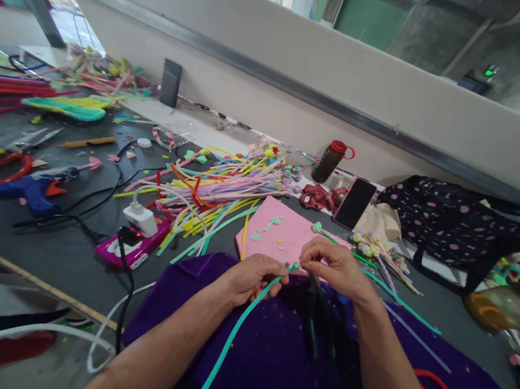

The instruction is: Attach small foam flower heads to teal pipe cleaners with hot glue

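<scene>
My left hand [258, 278] is closed around the top of a turquoise pipe cleaner [235, 334], whose long stem hangs down toward me. A small pale-green fuzzy flower head [294, 266] sits at its tip, between my two hands. My right hand [335, 265] is just right of the flower head, thumb and fingers pinched together; what they pinch is hidden. Directly below it is a dark two-handled tool [313, 318], like pliers or scissors; I cannot tell whether the hand touches it. Both hands are over a shiny purple cover or tray [269, 370].
A pink sheet [265, 222] with green scraps lies ahead. Several coloured pipe cleaners [220, 194] are piled left of it. A magenta power strip [150, 249], blue glue gun [39, 189] and red-handled scissors [2, 172] lie left. A phone [355, 202], bottle [330, 162] and dark patterned bag [457, 219] stand behind.
</scene>
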The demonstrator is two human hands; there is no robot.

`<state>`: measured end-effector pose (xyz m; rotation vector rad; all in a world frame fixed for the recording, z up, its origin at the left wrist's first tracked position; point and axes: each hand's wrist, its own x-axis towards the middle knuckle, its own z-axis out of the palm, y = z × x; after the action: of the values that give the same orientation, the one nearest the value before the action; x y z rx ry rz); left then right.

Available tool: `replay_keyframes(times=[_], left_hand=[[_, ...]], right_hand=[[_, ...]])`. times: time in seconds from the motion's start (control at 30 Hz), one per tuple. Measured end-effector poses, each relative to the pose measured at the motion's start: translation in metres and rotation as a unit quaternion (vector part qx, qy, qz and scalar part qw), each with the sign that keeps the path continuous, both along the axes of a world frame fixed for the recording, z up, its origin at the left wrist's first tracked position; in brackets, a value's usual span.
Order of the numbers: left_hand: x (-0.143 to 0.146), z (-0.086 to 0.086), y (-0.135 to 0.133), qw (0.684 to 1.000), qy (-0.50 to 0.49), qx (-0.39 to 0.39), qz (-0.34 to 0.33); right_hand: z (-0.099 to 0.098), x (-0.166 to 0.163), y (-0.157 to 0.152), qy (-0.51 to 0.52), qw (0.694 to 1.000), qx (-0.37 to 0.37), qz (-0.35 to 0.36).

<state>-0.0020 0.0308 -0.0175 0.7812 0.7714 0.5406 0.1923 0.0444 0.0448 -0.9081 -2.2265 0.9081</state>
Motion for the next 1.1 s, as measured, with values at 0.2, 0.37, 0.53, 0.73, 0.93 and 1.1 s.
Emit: replay_keyframes(times=[0.2, 0.37, 0.53, 0.73, 0.93, 1.1], left_hand=[[0.000, -0.001, -0.001, 1.000, 0.012, 0.015, -0.003], [0.001, 0.002, -0.002, 0.999, 0.016, 0.029, 0.002], [0.002, 0.006, -0.003, 0.999, 0.009, 0.037, 0.001], [0.003, 0.008, -0.003, 0.999, 0.020, 0.037, 0.001], [0.003, 0.008, -0.002, 0.998, 0.048, 0.041, -0.001], [0.003, 0.009, -0.002, 0.997, 0.061, 0.047, -0.002]], right_hand=[[0.001, -0.003, -0.002, -0.007, 0.999, 0.049, 0.010], [0.000, -0.005, -0.004, -0.029, 0.996, 0.083, 0.003], [0.001, -0.007, -0.006, -0.055, 0.992, 0.115, -0.003], [0.005, -0.008, -0.010, -0.100, 0.984, 0.144, -0.011], [0.006, -0.008, -0.011, -0.120, 0.978, 0.168, -0.013], [0.005, -0.009, -0.012, -0.133, 0.973, 0.190, -0.011]])
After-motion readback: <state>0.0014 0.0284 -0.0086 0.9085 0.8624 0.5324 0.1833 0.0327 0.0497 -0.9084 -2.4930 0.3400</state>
